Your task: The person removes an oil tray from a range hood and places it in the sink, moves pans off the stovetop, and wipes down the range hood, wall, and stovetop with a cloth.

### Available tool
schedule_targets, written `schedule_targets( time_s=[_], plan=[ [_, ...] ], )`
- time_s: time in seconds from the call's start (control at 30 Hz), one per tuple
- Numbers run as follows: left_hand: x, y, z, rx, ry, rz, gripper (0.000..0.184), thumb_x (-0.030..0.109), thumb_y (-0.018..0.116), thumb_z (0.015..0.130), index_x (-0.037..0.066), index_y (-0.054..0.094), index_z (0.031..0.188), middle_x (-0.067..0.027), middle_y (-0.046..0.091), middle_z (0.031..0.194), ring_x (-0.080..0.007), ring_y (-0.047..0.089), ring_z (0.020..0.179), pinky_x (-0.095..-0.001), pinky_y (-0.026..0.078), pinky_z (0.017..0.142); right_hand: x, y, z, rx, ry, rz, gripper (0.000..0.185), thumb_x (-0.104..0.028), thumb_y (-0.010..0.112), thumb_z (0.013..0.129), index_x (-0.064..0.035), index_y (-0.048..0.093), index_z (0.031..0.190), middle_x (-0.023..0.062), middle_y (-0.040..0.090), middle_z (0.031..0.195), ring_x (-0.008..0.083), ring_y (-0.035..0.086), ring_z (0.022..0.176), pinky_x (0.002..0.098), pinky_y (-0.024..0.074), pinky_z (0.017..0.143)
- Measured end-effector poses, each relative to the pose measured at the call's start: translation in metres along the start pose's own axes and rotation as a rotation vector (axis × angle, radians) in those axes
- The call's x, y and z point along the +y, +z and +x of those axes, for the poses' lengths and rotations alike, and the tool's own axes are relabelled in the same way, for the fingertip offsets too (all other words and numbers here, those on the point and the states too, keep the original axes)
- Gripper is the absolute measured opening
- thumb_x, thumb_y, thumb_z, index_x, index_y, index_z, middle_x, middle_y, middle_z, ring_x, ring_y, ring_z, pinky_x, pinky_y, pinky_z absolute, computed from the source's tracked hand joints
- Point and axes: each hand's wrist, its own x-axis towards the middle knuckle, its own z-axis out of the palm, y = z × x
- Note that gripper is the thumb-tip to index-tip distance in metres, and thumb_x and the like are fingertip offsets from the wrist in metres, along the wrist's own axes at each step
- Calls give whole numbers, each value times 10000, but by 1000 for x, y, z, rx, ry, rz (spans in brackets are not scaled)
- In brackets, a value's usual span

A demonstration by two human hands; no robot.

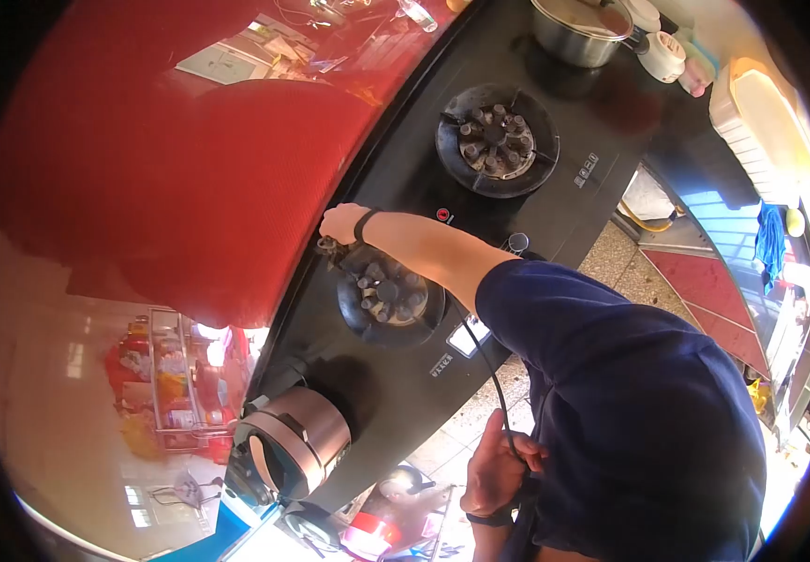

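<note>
My right hand [341, 223], a dark band at its wrist, reaches across the black cooktop [382, 393] to the far edge of the lower gas burner [386, 295]. Its fingers are closed at a dark, lumpy thing [328, 247] that I cannot make out. Nearer my body, my left hand [497, 468] has its thumb raised and its other fingers curled around a thin black cord [491, 370]. That cord runs up towards the cooktop under my right forearm.
Another burner [497, 140] and a lidded steel pot [581, 33] lie farther up the cooktop. A pinkish cooker [297, 440] stands at the lower end. Red glossy wall [190, 178] runs along the far side. A pale plastic basket [765, 122] is at the upper right.
</note>
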Motion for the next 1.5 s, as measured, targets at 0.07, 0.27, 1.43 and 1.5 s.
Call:
schedule_targets(
  time_s=[0.07,0.27,1.43,1.5],
  plan=[
    [-1,8,11,-19,25,-16,1137,587,732,790,33,140,1587,-238,563,1255,-314,613,1014,-472,422,1017,28,11,15,59,124,-67,281,-142,664,862,-113,720,1136,176,701,1124,376,657,1098,462,555,891],
    [0,20,53,1,-114,81,1254,732,720,719,85,101,1597,-197,596,1248,-311,655,927,-464,485,893,113,-54,-3,244,262,-146,326,-107,678,872,-57,692,1194,198,611,1274,411,593,1168,520,545,900],
    [-12,77,187,-377,-747,43,1279,663,765,717,3,91,1581,-293,523,1297,-319,651,892,-449,531,820,281,-239,-279,737,587,157,491,-299,697,766,-77,658,1202,176,700,1111,377,658,1052,456,535,914],
    [-6,69,183,-385,-732,6,1250,659,759,733,3,114,1579,-290,535,1296,-327,656,916,-440,525,803,269,-250,-239,829,556,260,483,-330,706,758,-79,670,1169,179,703,1096,379,660,1048,450,536,917]
  ],
)
